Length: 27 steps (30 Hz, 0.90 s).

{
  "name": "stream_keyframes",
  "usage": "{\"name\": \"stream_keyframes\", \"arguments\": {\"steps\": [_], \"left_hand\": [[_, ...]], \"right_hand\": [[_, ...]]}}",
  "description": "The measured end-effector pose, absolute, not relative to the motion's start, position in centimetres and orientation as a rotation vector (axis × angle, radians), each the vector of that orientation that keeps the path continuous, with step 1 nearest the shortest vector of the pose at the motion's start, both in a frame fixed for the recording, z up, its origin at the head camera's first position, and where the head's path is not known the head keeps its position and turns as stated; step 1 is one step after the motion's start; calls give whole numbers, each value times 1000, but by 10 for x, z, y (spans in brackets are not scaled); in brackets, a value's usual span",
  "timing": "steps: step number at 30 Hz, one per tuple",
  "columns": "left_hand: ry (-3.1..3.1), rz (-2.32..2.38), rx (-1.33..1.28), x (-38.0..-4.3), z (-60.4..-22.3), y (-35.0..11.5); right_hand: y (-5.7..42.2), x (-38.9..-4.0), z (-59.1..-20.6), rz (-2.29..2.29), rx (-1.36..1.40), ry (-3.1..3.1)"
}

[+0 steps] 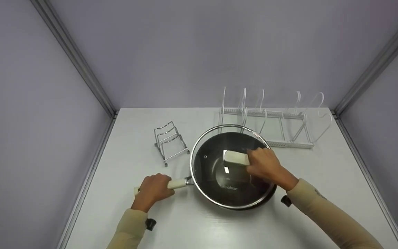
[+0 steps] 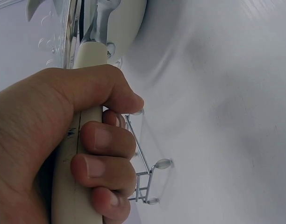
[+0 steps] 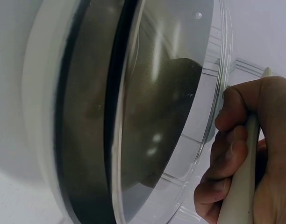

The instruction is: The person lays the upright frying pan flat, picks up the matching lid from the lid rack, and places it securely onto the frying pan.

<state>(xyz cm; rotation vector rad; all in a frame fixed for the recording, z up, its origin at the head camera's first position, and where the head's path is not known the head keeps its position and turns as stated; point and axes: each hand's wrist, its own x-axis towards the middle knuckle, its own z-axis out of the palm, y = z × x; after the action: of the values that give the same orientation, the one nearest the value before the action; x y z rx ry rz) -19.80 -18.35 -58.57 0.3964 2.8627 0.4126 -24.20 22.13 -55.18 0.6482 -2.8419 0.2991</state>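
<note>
My left hand [image 1: 154,188] grips the cream handle [image 1: 179,183] of a frying pan, fingers wrapped round it in the left wrist view. The pan's cream outer wall [image 3: 42,121] and dark inside [image 3: 82,140] show in the right wrist view. Over the pan is a clear glass lid [image 1: 228,197] with a metal rim, covering most of it in the head view. My right hand [image 1: 264,162] holds the lid's cream grip [image 1: 236,158], its fingers curled round the bar. Seen from the right wrist, the lid stands tilted, with its far side raised off the pan.
A small wire rack [image 1: 171,141] stands to the left behind the pan. Behind and to the right is a long white rack [image 1: 288,144] with upright wire dividers, partly hidden by the lid. Grey-lilac walls [image 1: 185,52] enclose the white table [image 1: 123,148] on three sides.
</note>
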Motion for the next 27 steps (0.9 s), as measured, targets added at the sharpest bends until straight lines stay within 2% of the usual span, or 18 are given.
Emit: {"name": "stream_keyframes", "arguments": {"steps": [27], "left_hand": [[2869, 389, 420, -200, -587, -185]], "right_hand": [[224, -241, -556, 346, 636, -2909]]}}
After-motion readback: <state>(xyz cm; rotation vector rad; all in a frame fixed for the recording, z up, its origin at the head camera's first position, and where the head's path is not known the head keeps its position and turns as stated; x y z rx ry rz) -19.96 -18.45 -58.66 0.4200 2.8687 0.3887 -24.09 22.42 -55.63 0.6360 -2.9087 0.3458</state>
